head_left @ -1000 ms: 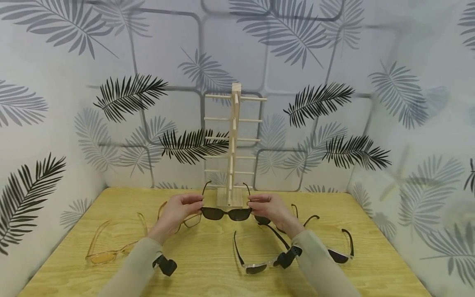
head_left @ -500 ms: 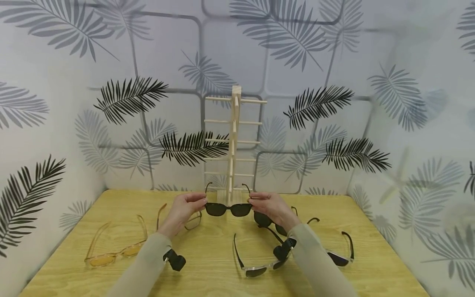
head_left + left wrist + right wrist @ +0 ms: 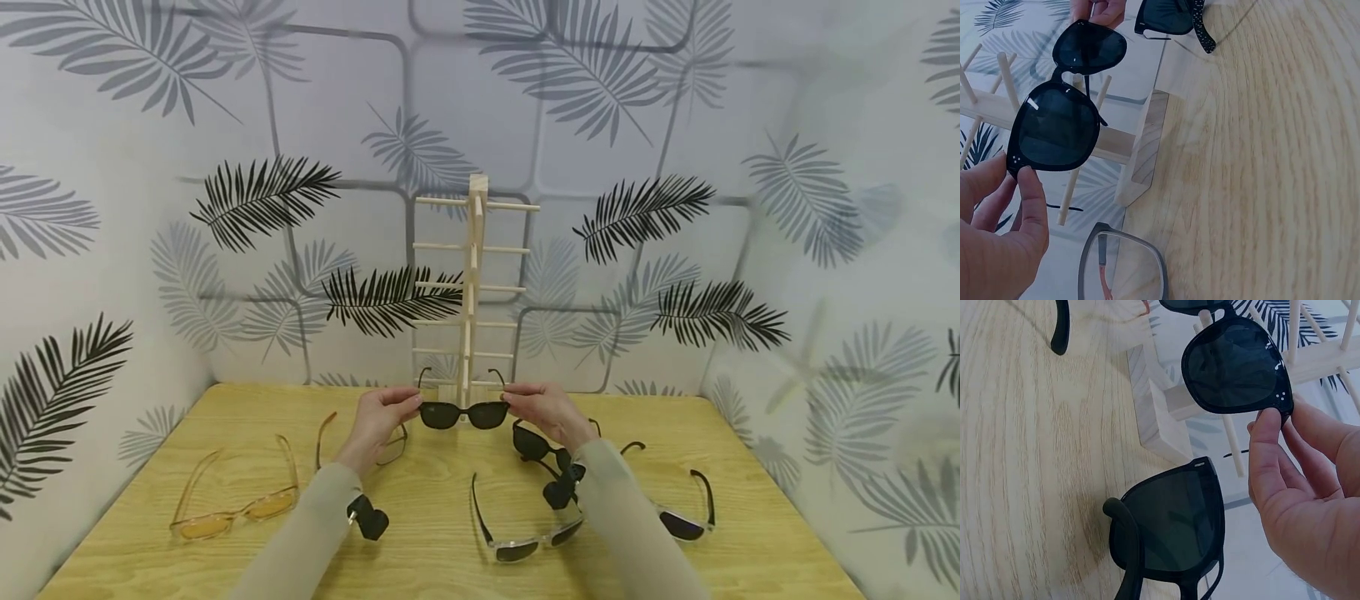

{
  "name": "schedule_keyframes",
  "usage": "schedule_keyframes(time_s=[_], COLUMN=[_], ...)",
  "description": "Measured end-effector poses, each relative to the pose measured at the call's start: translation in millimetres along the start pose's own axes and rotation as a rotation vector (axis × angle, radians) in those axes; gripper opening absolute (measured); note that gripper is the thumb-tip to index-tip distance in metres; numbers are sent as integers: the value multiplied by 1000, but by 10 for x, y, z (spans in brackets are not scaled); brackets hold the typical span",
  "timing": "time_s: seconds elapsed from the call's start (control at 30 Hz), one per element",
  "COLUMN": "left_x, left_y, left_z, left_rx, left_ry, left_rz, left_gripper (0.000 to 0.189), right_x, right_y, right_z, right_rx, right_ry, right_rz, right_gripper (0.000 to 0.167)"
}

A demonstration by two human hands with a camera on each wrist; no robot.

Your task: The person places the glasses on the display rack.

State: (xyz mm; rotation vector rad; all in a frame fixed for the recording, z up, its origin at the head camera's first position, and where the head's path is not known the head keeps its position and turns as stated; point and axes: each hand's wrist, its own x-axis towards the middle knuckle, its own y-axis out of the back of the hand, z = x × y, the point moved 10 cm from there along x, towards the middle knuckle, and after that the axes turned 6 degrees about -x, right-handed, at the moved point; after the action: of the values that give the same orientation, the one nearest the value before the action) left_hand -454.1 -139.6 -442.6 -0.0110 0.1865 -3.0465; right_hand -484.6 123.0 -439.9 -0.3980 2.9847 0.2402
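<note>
Below frame centre, my left hand [image 3: 378,423] and right hand [image 3: 549,410] pinch rounded black plastic-looking sunglasses [image 3: 487,414] at opposite hinge corners [image 3: 1016,160]. I judge them light, stiff, scratchable; best held there, off the lenses [image 3: 1057,128].

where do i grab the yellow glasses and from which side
Probably best to pinch the yellow glasses at both outer corners, where the temples meet the front, coming from the near side: the front lies nearest, and the open temples stretch away behind it.
</note>
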Motion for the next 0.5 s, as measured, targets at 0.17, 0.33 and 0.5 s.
schedule_keyframes(time_s=[0.17, 0.33, 0.5], left_x=[9, 27, 26], left_y=[45, 69, 34], left_z=[-25, -56, -66], left_rx=[7, 5, -3], left_ry=[-2, -2, -5], left_rz=[12, 24, 2], left_gripper=[26, 26, 28], right_x=[41, 55, 65], right_y=[-57, -83, -55], right_z=[18, 30, 55], right_rx=[11, -7, -14], right_ry=[3, 3, -4], right_rz=[-20, -25, 9], right_gripper=[38, 39, 39])
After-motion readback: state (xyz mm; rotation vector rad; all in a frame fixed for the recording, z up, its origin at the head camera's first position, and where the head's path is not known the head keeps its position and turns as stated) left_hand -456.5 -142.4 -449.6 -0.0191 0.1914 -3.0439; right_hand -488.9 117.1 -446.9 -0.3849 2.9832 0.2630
